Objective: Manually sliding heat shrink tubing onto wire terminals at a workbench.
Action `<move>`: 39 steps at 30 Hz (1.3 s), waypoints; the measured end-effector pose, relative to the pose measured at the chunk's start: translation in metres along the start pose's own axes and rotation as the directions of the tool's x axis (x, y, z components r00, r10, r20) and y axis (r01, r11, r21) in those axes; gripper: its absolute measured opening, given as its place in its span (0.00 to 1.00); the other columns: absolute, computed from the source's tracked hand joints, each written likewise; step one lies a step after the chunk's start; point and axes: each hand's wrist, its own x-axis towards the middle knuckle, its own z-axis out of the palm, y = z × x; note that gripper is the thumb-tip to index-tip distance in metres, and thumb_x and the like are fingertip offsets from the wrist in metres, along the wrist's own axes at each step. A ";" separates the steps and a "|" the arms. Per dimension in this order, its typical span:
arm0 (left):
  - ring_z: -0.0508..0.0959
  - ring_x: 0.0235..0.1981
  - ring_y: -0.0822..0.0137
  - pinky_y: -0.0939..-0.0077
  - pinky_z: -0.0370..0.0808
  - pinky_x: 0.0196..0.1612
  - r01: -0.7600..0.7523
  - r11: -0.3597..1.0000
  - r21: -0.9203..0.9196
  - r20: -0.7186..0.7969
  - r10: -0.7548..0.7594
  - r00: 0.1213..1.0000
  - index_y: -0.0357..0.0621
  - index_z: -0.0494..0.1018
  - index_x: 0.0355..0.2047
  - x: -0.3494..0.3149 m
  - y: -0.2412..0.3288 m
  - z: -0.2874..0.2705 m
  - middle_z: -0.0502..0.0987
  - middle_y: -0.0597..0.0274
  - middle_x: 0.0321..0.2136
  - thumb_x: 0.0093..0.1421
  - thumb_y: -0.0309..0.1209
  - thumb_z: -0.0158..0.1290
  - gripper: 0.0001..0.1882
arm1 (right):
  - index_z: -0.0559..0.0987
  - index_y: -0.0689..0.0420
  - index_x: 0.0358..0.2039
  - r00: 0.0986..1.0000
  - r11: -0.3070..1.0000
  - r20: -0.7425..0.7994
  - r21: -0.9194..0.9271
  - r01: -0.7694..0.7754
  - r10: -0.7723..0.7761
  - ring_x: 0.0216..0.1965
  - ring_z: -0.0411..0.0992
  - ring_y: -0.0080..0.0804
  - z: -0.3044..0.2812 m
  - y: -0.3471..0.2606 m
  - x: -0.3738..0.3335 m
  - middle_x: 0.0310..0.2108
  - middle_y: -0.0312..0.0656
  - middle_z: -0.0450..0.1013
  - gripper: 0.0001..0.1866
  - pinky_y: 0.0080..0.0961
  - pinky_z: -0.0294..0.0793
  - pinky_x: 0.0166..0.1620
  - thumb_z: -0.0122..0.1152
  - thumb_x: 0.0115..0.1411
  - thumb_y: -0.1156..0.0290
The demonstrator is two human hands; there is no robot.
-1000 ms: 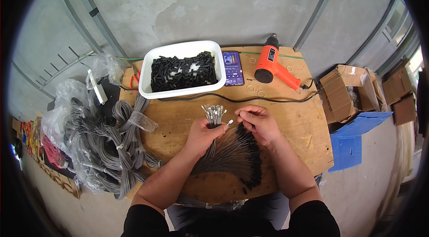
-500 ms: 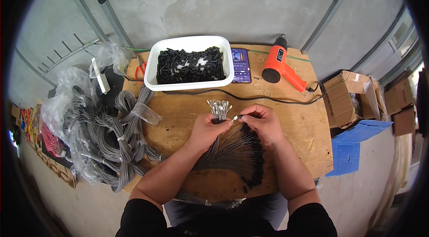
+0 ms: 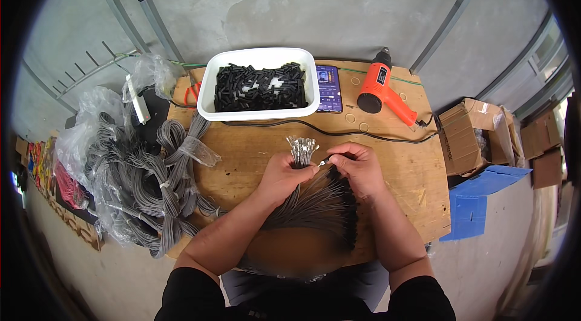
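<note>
Wooden desk (image 3: pixel 242 151), concrete floor behind. We grip wire bundle (image 3: pixel 302 154) in left hand (image 3: pixel 279 176), fingers wrapped; right hand (image 3: pixel 357 167) fingers pinch single wire end (image 3: pixel 321 163). Likely sleeving step; next needs black sleeve from white tray (image 3: pixel 209 88).

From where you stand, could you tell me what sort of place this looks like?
Probably a small wiring workshop: a rough wooden bench carries a white tray of black sleeves, an orange heat gun, and grey wire bundles hang alongside.

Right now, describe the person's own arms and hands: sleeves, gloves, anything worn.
Both hands are bare: left hand, right hand. No gloves, rings, watch or bands show. The forearms are uncovered up to short black sleeves near the lower edge.
</note>
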 end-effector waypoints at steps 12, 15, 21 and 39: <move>0.72 0.25 0.81 0.83 0.69 0.29 -0.020 0.999 0.040 0.019 0.019 1.000 0.34 0.80 0.32 0.002 -0.006 -0.002 0.77 0.69 0.24 0.58 0.25 0.61 0.05 | 0.81 0.64 0.39 0.999 0.999 0.034 -0.041 0.019 -0.018 0.22 0.62 0.12 -0.002 0.003 0.001 0.26 0.32 0.75 0.07 0.12 0.59 0.25 0.65 0.60 0.78; 0.72 0.25 0.80 0.83 0.69 0.29 0.002 1.000 -0.015 0.045 -0.001 0.999 0.33 0.80 0.33 0.002 -0.005 -0.001 0.77 0.68 0.24 0.59 0.25 0.60 0.06 | 0.81 0.63 0.39 1.000 0.999 0.023 -0.037 0.018 -0.017 0.22 0.63 0.12 -0.002 -0.001 0.000 0.26 0.32 0.75 0.07 0.12 0.59 0.25 0.66 0.59 0.78; 0.73 0.26 0.77 0.82 0.70 0.30 -0.003 1.000 -0.024 0.019 0.003 1.000 0.31 0.78 0.34 0.003 -0.007 -0.003 0.77 0.65 0.26 0.60 0.24 0.60 0.06 | 0.80 0.62 0.37 0.999 1.000 -0.039 -0.002 0.011 -0.011 0.22 0.63 0.13 -0.006 -0.002 0.002 0.27 0.34 0.77 0.05 0.12 0.61 0.26 0.65 0.61 0.75; 0.75 0.27 0.75 0.79 0.73 0.33 -0.003 1.000 -0.011 0.021 0.003 1.000 0.32 0.79 0.36 0.001 -0.005 -0.001 0.79 0.63 0.27 0.59 0.23 0.60 0.06 | 0.79 0.63 0.39 0.955 0.914 0.212 0.307 -0.267 0.208 0.20 0.62 0.16 -0.014 0.000 0.005 0.30 0.42 0.78 0.08 0.11 0.61 0.24 0.61 0.64 0.72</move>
